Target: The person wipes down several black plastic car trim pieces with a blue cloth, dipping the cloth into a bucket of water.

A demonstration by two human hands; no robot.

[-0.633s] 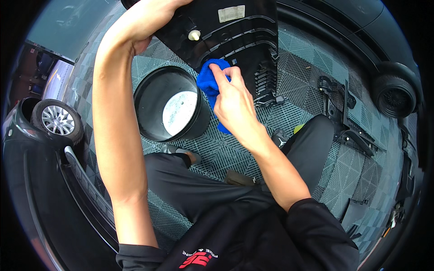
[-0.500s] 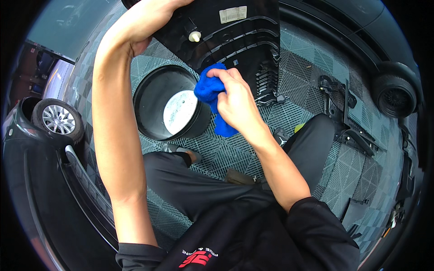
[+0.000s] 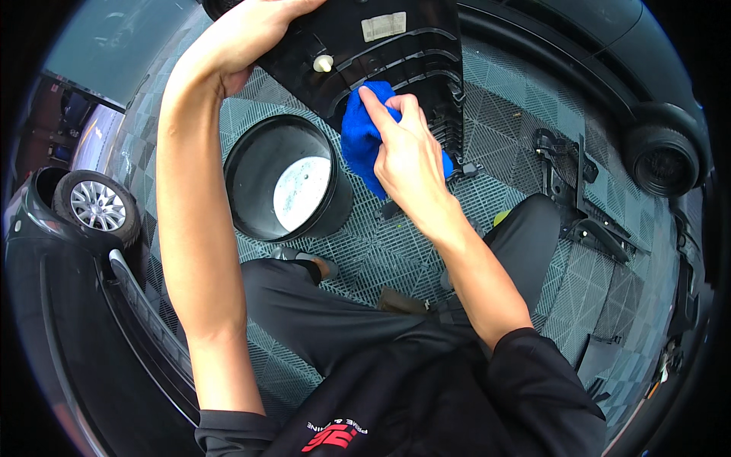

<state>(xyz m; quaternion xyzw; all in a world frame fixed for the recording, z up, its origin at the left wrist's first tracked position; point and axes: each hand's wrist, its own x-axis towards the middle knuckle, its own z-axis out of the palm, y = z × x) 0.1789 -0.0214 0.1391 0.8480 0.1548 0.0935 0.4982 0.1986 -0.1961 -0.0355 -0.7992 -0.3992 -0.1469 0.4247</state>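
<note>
A single head-worn fisheye view looks steeply down from above the person's chest, close over the hands. The bucket (image 3: 285, 179) sits near the picture's centre: the panel (image 3: 381, 53) lies above it at the top edge, the wheel (image 3: 97, 207) far to its left by the rim, the speaker (image 3: 666, 160) far to its right. Straight floor-tile lines bend toward the round black border.

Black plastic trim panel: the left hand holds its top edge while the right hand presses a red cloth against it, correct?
Not quite: the head view shows the cloth is blue, not red. The left hand does hold the black plastic trim panel at its top, and the right hand presses the cloth against it.
</note>
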